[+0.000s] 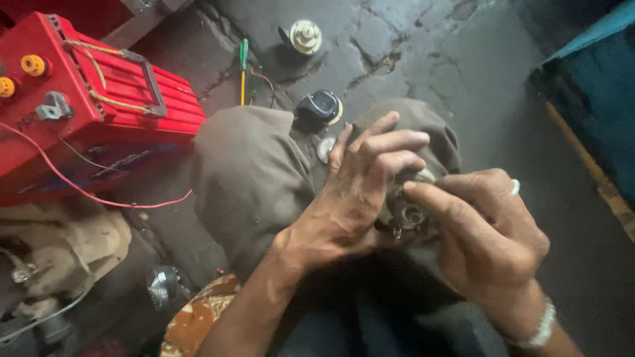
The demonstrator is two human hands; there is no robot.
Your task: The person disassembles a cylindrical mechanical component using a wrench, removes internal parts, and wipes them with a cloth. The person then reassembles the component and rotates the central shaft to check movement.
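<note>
My left hand (pixel 357 192) and my right hand (pixel 486 231) meet over my knees and together hold a small dark metal part (pixel 405 213) with a round socket in it. The left hand's fingers are spread over its top, its palm against the part's left side. My right hand grips the part from the right, forefinger laid across it. A ring sits on one right finger and a metal bracelet (pixel 544 327) on the right wrist. Most of the part is hidden by the fingers.
A red battery (pixel 79 99) with yellow caps, a strap and a thin red wire stands at the left. On the cracked stone floor lie a green-handled screwdriver (pixel 243 69), a round cream part (pixel 305 35) and a black rounded part (pixel 319 108). A blue box (pixel 595 99) stands right.
</note>
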